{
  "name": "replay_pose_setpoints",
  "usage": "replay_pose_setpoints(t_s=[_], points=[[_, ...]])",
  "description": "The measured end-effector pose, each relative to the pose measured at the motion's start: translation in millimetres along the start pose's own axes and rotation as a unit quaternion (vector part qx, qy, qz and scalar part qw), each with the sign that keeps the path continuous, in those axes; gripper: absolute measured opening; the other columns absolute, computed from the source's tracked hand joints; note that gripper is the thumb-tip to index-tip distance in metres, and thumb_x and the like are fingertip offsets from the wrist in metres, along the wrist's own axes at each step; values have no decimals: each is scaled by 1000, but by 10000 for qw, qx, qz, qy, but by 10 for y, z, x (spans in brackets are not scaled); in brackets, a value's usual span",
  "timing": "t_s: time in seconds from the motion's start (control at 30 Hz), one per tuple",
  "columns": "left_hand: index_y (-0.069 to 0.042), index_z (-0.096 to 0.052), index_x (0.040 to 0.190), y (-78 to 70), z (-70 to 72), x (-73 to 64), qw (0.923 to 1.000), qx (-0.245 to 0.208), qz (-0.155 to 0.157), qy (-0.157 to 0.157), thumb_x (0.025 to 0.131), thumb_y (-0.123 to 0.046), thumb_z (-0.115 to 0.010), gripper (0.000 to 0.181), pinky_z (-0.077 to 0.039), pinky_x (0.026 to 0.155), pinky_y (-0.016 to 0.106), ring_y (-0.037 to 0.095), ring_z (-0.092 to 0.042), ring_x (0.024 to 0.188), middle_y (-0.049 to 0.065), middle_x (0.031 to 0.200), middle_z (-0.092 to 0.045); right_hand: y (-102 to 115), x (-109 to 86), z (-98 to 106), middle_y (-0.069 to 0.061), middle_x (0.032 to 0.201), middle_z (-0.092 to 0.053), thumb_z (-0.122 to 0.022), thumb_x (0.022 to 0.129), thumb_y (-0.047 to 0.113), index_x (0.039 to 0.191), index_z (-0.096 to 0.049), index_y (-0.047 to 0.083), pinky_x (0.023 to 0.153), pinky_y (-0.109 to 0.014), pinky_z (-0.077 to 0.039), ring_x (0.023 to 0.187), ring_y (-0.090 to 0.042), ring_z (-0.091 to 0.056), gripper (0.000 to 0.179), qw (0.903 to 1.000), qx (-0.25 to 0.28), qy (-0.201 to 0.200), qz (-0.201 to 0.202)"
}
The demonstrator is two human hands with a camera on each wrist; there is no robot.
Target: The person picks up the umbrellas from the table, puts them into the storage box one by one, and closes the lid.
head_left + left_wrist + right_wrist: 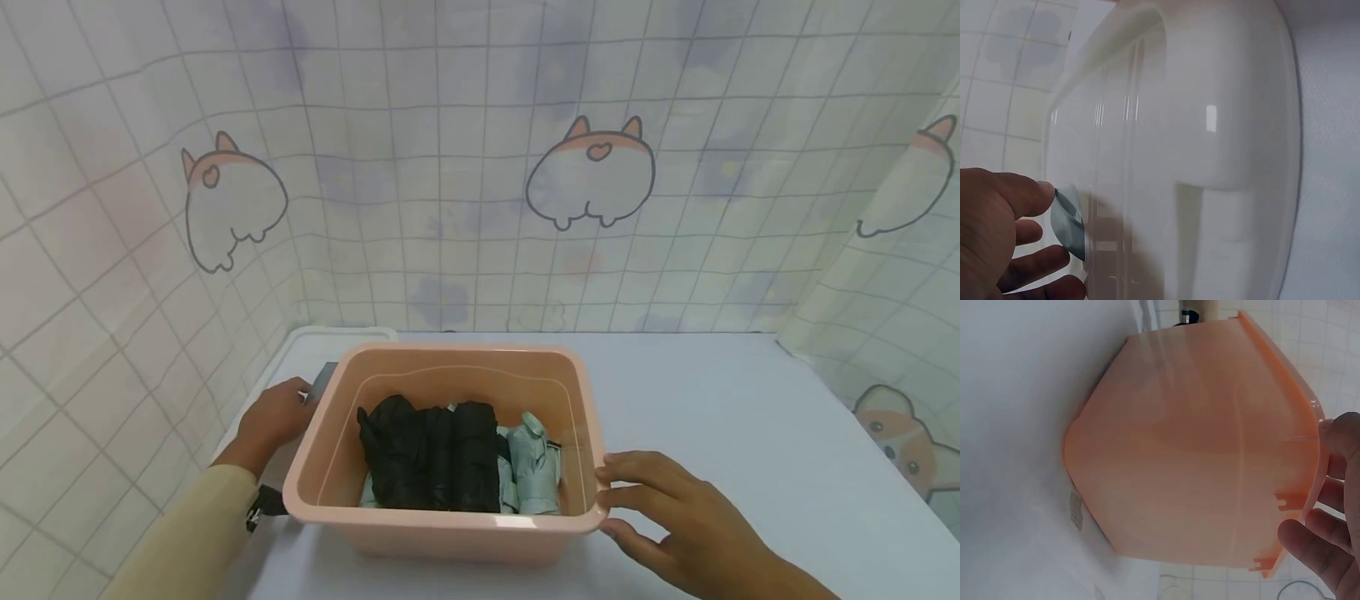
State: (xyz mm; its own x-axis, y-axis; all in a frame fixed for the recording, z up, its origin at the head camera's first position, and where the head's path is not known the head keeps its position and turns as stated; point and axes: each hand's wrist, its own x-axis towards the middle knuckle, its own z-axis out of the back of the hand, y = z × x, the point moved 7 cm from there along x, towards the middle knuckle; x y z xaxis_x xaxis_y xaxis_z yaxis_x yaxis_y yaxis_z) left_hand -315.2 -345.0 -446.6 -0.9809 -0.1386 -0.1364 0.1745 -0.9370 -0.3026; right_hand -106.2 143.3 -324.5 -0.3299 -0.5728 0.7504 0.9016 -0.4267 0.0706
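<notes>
A peach plastic bin [450, 533] sits in front of me with rolled black garments [427, 454] and pale green rolled garments [536, 467] inside. To its left, my left hand [277, 412] holds a grey-blue clip [1069, 225] at the edge of a white plastic lid-like piece [1222, 144], thumb at one end and fingers curled by the other. My right hand [667, 508] is at the bin's right side. Its fingertips touch the rim from outside, fingers only slightly bent, as the right wrist view also shows.
The bin stands on a white tabletop [705, 408]. Behind and at both sides hang tiled-pattern curtains [465, 208] with dog drawings. Beside the left sleeve is a black strap with a buckle [268, 503]. The white piece's far corner shows behind the bin.
</notes>
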Motion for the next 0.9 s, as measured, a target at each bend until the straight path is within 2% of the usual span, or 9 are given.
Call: replay_pose_setpoints(t_s=[0.33, 0.63, 0.7, 0.77, 0.9], points=[[11, -54, 131, 80, -23, 104, 9999, 62, 7, 93, 95, -40, -61, 63, -51, 83, 60, 46, -64, 106, 30, 122, -65, -19, 11, -9, -3, 120, -67, -55, 105, 40, 101, -73, 17, 97, -18, -45, 109, -23, -65, 30, 9997, -120, 152, -144], [15, -55, 130, 69, -29, 133, 9995, 237, 110, 188, 96, -41, -61, 66, -49, 88, 63, 51, -60, 114, 34, 127, -61, -8, 15, -8, -4, 119, -67, -56, 105, 38, 100, -73, 16, 97, -18, -46, 109, -24, -65, 29, 9999, -78, 85, -114], [15, -57, 127, 58, -31, 133, 9994, 255, 122, 207, 95, -41, -61, 65, -50, 86, 62, 50, -62, 110, 34, 124, -62, -2, 16, -6, -5, 119, -67, -56, 105, 37, 100, -73, 15, 97, -18, -46, 109, -25, -65, 28, 9999, -62, 43, -68], [15, -61, 120, 62, -34, 141, 9994, 247, 126, 227, 93, -42, -62, 62, -53, 81, 59, 45, -66, 98, 32, 114, -66, 1, 14, -5, -6, 119, -67, -57, 105, 37, 100, -73, 15, 96, -18, -46, 109, -25, -65, 27, 10000, -46, 9, -35], [5, -67, 92, 70, -44, 153, 9994, 198, 77, 265, 91, -43, -63, 49, -50, 65, 47, 31, -61, 75, 17, 84, -68, 6, 6, -5, -7, 118, -67, -58, 105, 36, 100, -73, 14, 95, -19, -47, 109, -25, -64, 27, 10000, -15, -27, 5]])
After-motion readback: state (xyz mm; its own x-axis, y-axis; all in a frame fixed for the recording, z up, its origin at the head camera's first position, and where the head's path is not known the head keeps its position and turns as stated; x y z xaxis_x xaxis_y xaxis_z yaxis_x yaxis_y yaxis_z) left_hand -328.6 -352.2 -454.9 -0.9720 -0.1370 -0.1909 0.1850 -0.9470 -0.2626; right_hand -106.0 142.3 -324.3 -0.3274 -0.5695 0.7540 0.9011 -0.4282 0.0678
